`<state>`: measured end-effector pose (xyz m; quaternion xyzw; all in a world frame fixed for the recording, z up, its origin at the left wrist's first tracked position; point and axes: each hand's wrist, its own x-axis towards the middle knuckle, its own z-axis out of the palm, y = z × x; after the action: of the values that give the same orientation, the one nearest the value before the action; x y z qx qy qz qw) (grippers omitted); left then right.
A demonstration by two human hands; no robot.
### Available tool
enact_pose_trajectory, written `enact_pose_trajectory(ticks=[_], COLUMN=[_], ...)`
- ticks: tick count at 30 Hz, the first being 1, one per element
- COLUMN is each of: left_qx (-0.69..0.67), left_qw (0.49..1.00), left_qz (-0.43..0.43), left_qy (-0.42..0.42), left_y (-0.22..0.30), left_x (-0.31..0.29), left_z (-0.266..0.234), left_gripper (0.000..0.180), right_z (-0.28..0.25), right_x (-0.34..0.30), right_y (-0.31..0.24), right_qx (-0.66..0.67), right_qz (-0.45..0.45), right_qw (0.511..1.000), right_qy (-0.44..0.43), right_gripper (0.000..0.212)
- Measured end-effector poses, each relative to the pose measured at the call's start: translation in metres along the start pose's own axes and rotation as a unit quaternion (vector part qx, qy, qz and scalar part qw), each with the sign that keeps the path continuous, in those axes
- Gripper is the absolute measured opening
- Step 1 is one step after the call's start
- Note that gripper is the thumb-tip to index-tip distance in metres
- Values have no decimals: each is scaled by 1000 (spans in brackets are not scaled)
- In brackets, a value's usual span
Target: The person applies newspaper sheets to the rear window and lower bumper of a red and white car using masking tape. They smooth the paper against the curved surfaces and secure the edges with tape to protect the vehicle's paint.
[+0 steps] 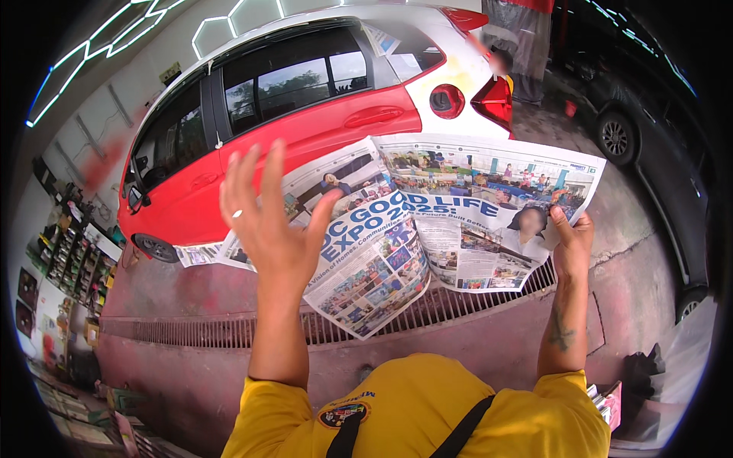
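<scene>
An opened newspaper [466, 252] with coloured photos hangs spread out in front of me. My right hand [573, 235] grips its right edge between thumb and fingers. Raised at the paper's left side, my left hand [273, 202] has its fingers spread and wears a ring; part of the paper lies behind it. Beyond the paper stands a car [305, 114] with red doors and a white roof and rear panel. A piece of newspaper [381, 40] is fixed near its rear side window. The car's lower rear is hidden by the sheet.
A floor grating [206, 333] runs across the reddish floor before me. More newspaper [200, 254] lies beside the car's front wheel. Shelves with many small items [72, 263] line the left wall. A dark vehicle [649, 137] stands at right, and a person [502, 65] is behind the car.
</scene>
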<state>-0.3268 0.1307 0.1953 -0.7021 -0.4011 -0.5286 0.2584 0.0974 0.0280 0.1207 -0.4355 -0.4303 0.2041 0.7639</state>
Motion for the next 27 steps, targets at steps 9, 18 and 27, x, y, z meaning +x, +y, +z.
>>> enact_pose_trajectory(ticks=[9,18,27], left_qx=[-272,-263,-248], left_qw=[949,933,938], left_qz=[-49,100,90], left_qy=[-155,-225,-227], left_y=[16,62,33], left_x=[9,40,18], left_z=[70,54,29], left_gripper=[18,13,11], right_z=[35,167,198], right_x=[1,-20,-24], right_y=[-33,-69,-43], right_qx=[-384,-478,-431], right_qz=[-199,-403,-418], right_qw=[879,776,779], right_qy=[199,-87,-184], right_gripper=[76,28,18])
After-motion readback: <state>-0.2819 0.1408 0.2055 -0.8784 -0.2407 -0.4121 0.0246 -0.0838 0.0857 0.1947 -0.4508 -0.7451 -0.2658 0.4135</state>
